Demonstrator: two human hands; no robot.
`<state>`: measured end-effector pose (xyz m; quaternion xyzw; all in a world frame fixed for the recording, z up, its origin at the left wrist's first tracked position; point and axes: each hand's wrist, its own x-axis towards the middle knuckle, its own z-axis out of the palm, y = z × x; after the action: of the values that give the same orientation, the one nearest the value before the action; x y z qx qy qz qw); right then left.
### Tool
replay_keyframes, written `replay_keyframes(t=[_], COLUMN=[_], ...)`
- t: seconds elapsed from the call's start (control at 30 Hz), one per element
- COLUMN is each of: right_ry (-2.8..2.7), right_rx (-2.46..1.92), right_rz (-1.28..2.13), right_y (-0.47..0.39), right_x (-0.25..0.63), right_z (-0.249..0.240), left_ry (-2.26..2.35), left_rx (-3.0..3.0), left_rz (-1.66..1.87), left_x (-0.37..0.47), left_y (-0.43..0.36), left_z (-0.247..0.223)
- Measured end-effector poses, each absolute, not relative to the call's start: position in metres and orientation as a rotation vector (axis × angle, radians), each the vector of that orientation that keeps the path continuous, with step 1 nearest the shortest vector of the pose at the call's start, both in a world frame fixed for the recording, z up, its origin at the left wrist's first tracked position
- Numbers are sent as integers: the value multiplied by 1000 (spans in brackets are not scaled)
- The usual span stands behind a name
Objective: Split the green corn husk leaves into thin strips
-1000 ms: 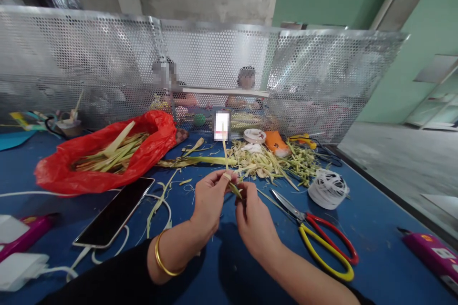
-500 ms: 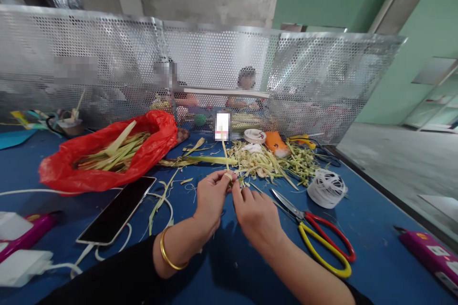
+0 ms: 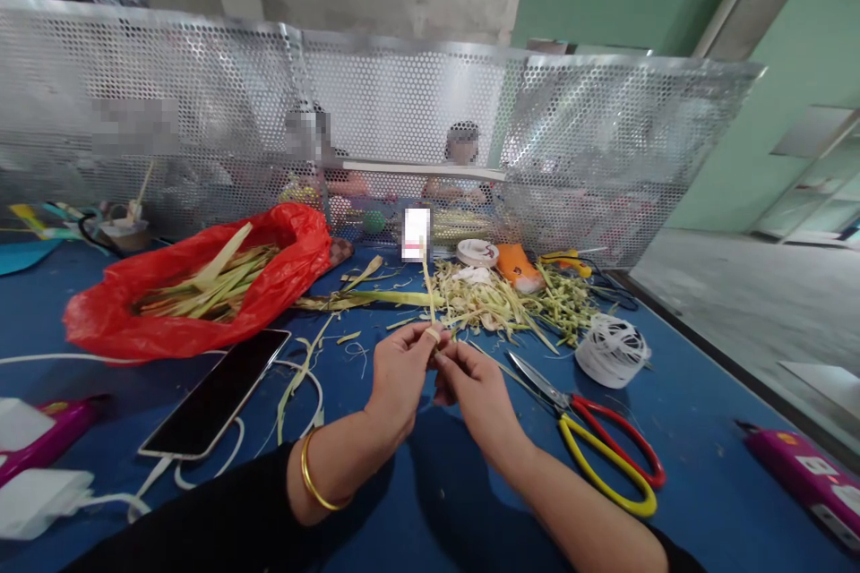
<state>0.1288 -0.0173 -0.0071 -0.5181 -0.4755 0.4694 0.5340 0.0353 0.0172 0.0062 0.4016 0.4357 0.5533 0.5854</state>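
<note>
My left hand [image 3: 398,383], with a gold bangle at the wrist, pinches a thin, pale yellow plant strip [image 3: 428,285] between thumb and fingers. The strip stands up from the pinch, tilted slightly away. Close against it, my right hand [image 3: 482,392] is closed, thumb and forefinger pressed together at the strip's lower end. My fingers hide most of that lower end. To the right of my hand lie scissors [image 3: 608,443] with one red and one yellow handle. A heap of pale and green plant scraps [image 3: 482,304] lies just beyond my hands.
A red plastic bag [image 3: 167,336] of leaf strips [image 3: 208,291] and a phone [image 3: 219,394] on a cable lie left. To the right are a roll of white ribbon [image 3: 613,354] and a purple box-like object [image 3: 806,470]. A perforated metal screen [image 3: 403,98] stands behind, people beyond it.
My right hand has turned and drawn slightly down from the strip, its fingers curling below. The strip's top has shifted a little to the right. My left hand keeps its pinch.
</note>
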Motion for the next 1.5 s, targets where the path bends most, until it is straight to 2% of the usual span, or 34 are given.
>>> replay_keyframes(t=[0.07,0.13,0.47,0.6,0.73,0.93,1.03,1.13,1.3,1.5], right_ry=[-1008,-991,-1802,-1932,-1853,-1448,-1305,-1252,-1268,-1746], right_rx=[-1155,-1154,-1548,-1653,-1566,-956,-675,-610,-933,-1541], right_rz=[1314,1350,173,-96,108,1156,1267,1146,882,134], right_y=[-16,-17,-32,-31,-33,-42,-46,-45,-37,-30], right_x=[131,134,141,142,141,139,142,144,142,148], right_z=[-6,-5,-6,-7,-5,3,7,8,1,-11], left_ry=[996,958,959,957,964,947,937,957,946,981], left_rx=[938,919,863,864,857,837,832,838,863,934], left_rz=[1252,1229,1230,1246,1285,1299,1323,1328,1316,1321], left_x=[35,35,34,32,29,29,27,25,28,29], left_y=[16,15,15,18,23,26,29,31,25,25], left_z=[7,9,16,16,17,21,22,22,20,15])
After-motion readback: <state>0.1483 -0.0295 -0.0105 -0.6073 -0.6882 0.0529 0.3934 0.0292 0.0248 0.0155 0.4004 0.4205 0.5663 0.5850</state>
